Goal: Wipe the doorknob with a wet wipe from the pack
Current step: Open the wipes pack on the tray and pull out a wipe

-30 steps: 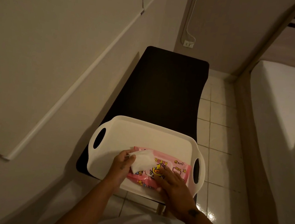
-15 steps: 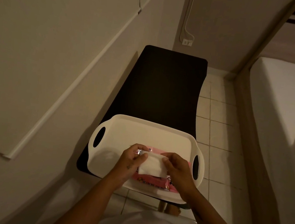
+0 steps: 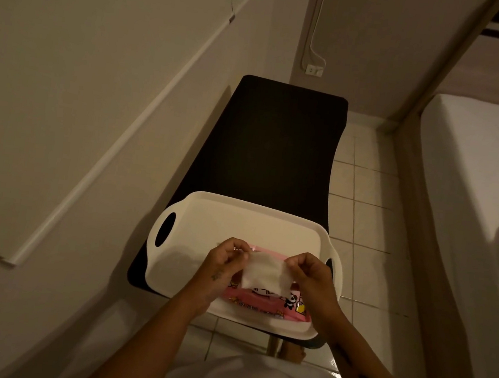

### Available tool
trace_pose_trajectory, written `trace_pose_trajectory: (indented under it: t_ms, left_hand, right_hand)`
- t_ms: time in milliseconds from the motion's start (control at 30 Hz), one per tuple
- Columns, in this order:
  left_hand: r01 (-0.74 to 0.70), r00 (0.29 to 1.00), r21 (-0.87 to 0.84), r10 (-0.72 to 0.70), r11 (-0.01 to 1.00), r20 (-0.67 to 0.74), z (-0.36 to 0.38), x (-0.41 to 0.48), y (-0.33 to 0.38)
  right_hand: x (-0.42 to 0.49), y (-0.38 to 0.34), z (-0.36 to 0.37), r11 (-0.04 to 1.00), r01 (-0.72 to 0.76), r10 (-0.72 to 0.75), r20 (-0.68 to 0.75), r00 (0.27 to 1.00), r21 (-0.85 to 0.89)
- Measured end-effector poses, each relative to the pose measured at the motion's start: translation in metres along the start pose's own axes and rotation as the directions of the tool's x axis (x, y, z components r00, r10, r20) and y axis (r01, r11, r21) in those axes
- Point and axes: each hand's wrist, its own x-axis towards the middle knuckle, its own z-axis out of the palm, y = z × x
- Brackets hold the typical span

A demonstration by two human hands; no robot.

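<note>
A white wet wipe (image 3: 266, 272) is stretched flat between my two hands above the tray. My left hand (image 3: 223, 263) pinches its left edge and my right hand (image 3: 309, 276) pinches its right edge. Under the wipe lies the pink wipe pack (image 3: 262, 307) with cartoon prints, resting in the near part of the white tray (image 3: 238, 221). My hands and the wipe hide most of the pack. No doorknob is in view.
The tray has a handle cut-out at each end and sits on the near end of a black table (image 3: 278, 142) against the left wall. A bed with a white sheet (image 3: 472, 189) stands on the right, across a strip of tiled floor (image 3: 365, 202).
The wipe came out of the pack in my left hand; my right hand left the pack and took the other edge. Both hands then spread the wipe wider.
</note>
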Motion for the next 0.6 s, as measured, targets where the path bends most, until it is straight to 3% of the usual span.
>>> trace_pose_trajectory:
  t_ms: [433,600]
  left_hand:
    - [0.106,0.993,-0.088,-0.110,0.990,-0.032,-0.0007,0.0008,-0.0006]
    - [0.130,0.989,-0.021,-0.131,0.991,-0.062,-0.0012,0.0031,-0.0056]
  right_hand:
    - [-0.0024,-0.0027,0.0024,0.999,0.033,-0.033,-0.066,0.997,0.005]
    - [-0.0043,-0.0039,0.0042,0.999,0.047,-0.048,-0.039,0.998,-0.012]
